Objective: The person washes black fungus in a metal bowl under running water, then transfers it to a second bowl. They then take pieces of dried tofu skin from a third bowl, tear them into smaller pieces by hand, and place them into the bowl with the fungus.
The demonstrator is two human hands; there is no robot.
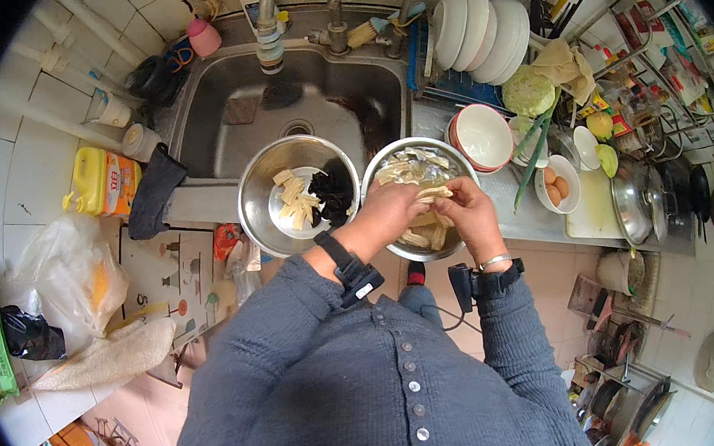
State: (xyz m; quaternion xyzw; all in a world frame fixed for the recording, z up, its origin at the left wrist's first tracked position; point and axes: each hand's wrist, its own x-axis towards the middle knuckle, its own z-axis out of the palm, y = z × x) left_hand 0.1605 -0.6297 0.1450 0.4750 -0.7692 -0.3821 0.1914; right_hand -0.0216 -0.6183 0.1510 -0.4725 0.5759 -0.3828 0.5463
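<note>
Both my left hand and my right hand grip one strip of pale, wrinkled tofu skin between their fingers. They hold it above a steel bowl at the sink's front edge. More pale tofu-skin pieces sit in liquid inside that bowl, partly hidden by my hands. Touching it on the left is a second, larger steel bowl. Short cut tofu-skin pieces lie in it beside a dark heap that looks like wood ear fungus.
Behind the bowls is a steel sink with a tap. To the right stand red-rimmed bowls, green scallions, a bowl of eggs and a rack of white plates. A dark cloth hangs over the left counter edge.
</note>
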